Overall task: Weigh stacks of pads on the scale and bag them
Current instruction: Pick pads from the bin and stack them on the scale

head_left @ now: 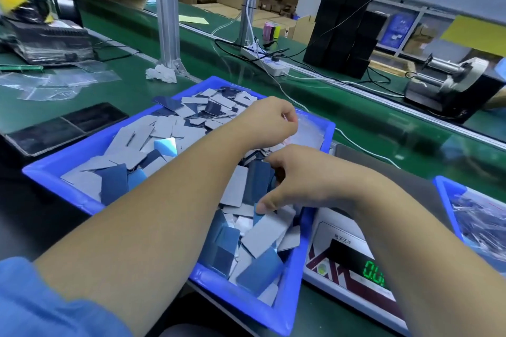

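The pads [246, 238] are thin rectangular cards with rounded corners, most showing a pale grey face, some dark or light blue, heaped loosely in a blue plastic bin [254, 306] on the green worktop [131, 85]. The scale [353, 276] sits just beside the bin on its right, its green digits lit, partly hidden by the right forearm. A second blue bin [449, 200] holding clear bagged items stands further right. The left hand [267, 120] hovers over the far part of the heap with fingers curled inward; what it pinches, if anything, cannot be told. The right hand [298, 180] reaches down into the pile, fingers curled among the pads and thumb pressing on a blue one, gathering several beneath its palm.
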Motion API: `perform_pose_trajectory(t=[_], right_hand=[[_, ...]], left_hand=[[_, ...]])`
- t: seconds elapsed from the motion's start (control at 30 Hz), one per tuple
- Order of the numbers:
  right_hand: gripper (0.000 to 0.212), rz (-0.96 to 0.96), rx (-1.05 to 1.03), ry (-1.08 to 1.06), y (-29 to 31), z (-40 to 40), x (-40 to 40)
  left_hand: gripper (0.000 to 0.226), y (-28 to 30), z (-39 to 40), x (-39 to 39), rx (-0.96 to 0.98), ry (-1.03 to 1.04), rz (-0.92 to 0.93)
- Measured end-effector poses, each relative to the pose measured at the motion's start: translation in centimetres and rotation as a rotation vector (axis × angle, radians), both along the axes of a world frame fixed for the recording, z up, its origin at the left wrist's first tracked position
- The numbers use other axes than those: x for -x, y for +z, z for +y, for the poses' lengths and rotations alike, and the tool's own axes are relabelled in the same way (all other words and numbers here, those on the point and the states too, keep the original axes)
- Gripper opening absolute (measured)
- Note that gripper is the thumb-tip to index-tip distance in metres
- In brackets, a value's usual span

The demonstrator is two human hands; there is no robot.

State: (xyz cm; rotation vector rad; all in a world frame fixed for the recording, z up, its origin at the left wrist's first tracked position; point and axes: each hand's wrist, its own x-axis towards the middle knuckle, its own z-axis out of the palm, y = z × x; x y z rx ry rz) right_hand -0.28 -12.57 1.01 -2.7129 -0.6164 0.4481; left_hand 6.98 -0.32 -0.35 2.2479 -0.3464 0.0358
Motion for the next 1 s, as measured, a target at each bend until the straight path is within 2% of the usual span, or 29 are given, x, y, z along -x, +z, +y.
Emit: perform_pose_trajectory(t=[0.1,0.2,0.3,0.37,0.47,0.53,0.63,0.7,0.8,0.9,1.0], right_hand=[[0.052,-0.011,0.043,0.036,-0.1,0.2,0.5],[0.045,0.039,-0.078,-0.012,-0.2,0.0,0.5],[0.054,0.026,-0.195,-0.133,-0.2,-0.2,0.3],[0.051,0.004,-0.255,-0.207,-0.2,-0.4,0.0],[0.036,0.023,-0.392,-0.326,0.0,-0.9,-0.9],[0.029,-0.002,-0.546,-0.412,0.0,-1.3,-1.3],[0.014,-0.083,-0.773,-0.533,0.0,-2.0,-1.9],[0.011,-0.114,-0.890,-0.607,0.1,-2.4,-2.2],[0.007,-0.117,-0.942,-0.642,0.2,-3.1,-2.4],[0.013,-0.072,-0.961,-0.633,0.7,-4.2,-2.3],[0.014,-0.087,-0.918,-0.600,0.9,-6.0,-1.7]], left_hand=[[0.016,0.0,0.1,0.2,0.011,-0.005,0.001],[0.016,0.0,0.3,0.1,0.027,0.001,-0.004],[0.014,0.3,0.9,-0.2,0.067,0.041,-0.022],[0.013,0.5,1.5,-0.5,0.107,0.074,-0.027],[0.013,0.8,2.2,-0.9,0.215,0.141,0.000],[0.019,1.4,2.3,-1.0,0.374,0.175,0.083],[0.048,2.1,2.4,-0.7,0.632,0.049,0.323],[0.060,1.7,2.4,-0.6,0.630,-0.094,0.432],[0.051,0.7,1.6,-0.1,0.519,-0.321,0.505],[0.020,0.1,0.5,0.5,0.495,-0.431,0.440],[0.029,-0.3,-0.8,0.7,0.489,-0.405,0.335]])
